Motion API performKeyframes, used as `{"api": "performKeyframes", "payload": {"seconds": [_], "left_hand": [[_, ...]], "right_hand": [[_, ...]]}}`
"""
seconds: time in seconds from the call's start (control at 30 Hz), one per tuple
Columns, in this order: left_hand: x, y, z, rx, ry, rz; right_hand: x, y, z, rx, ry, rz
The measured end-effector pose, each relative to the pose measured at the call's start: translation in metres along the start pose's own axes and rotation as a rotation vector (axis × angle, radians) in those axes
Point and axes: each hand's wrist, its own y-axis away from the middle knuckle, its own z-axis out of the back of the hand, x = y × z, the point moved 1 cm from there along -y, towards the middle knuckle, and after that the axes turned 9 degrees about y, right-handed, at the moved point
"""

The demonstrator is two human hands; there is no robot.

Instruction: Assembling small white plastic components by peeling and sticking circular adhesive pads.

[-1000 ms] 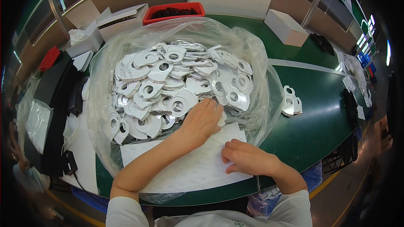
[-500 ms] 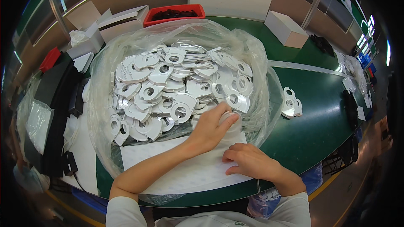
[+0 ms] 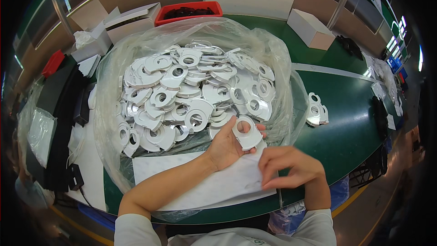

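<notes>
In my left hand [image 3: 224,149] lies a white plastic part [image 3: 250,139] with a round hole, its flat face turned up. The thumb rests along its left side and fingertips show past its right edge. My right hand [image 3: 293,166], a little blurred, is apart from the part, above the right end of a white sheet [image 3: 182,187]. Its thumb and fingertips come together in a pinch; whatever is between them is too small to make out. Just beyond my hands, a large heap of similar white parts [image 3: 177,93] fills an opened clear plastic bag [image 3: 107,123].
Several white parts [image 3: 315,110] lie on the green table [image 3: 339,105] at the right. At the back are a red bin [image 3: 187,12] of dark pieces and a white box [image 3: 309,29]. Black foam [image 3: 54,109] and a small black adapter [image 3: 75,176] with a cable are on the left.
My left hand has turned over, so the held part now shows its face and hole. My right hand has lifted off the sheet and moved right, its fingers drawn into a pinch.
</notes>
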Motion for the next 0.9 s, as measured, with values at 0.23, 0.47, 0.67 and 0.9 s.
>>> {"api": "performKeyframes", "payload": {"seconds": [0.23,0.47,0.67,0.9], "left_hand": [[0.007,0.003,-0.003,-0.038,-0.029,0.070],[0.010,0.000,0.005,-0.039,-0.074,0.096],[0.010,0.001,0.000,-0.103,-0.089,0.059],[0.010,0.001,0.000,-0.098,-0.041,0.059]], "right_hand": [[-0.043,-0.001,-0.004,-0.960,-0.525,-0.346],[-0.068,-0.016,-0.031,-0.769,-0.626,-0.483],[-0.068,-0.017,-0.034,-0.748,-0.615,-0.530],[-0.071,-0.016,-0.035,-0.762,-0.628,-0.539]]}}
